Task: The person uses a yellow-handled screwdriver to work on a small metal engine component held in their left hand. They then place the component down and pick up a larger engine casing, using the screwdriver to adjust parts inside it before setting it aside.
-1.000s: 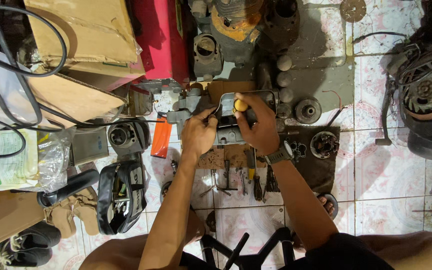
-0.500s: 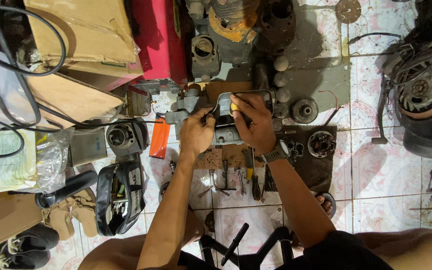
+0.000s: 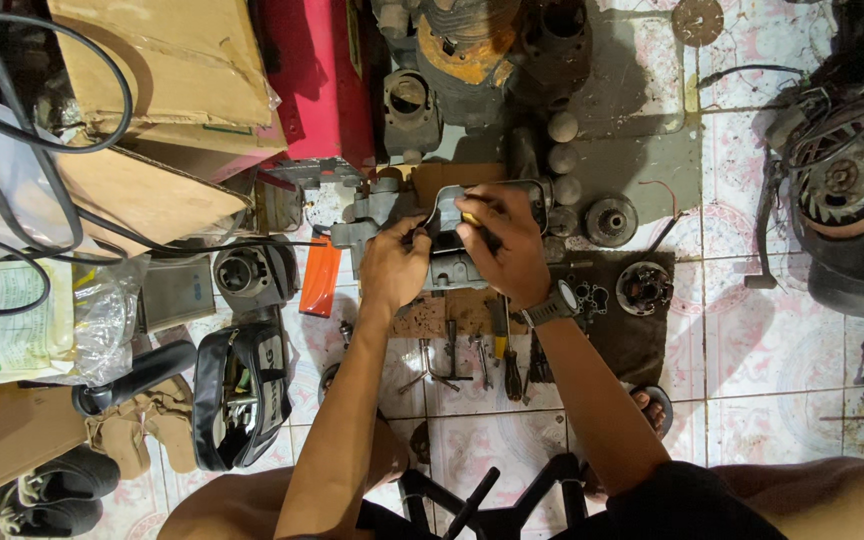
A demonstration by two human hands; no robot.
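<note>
The person sat on the tiled floor (image 3: 752,340) with both arms stretched toward a grey metal engine casing (image 3: 449,262) that lay at twelve o'clock from their lap, just below a rusty engine block (image 3: 472,50). The left hand (image 3: 394,268) was curled against the casing's left edge, fingers pressed to it as if steadying it. The right hand (image 3: 500,245) was closed over a yellow-handled tool (image 3: 469,218) held down onto the top of the casing; whether its tip sat in a fastener could not be told. The casing looked partly stripped, and the work seemed to be in its middle: loose round parts (image 3: 612,220) lay at two o'clock from the hands, a flywheel-like disc (image 3: 644,287) at three o'clock, and wrenches and screwdrivers (image 3: 472,355) were spread at six o'clock. An orange strip (image 3: 319,290) lay at nine o'clock. How many fasteners remained was hidden under the hands.
</note>
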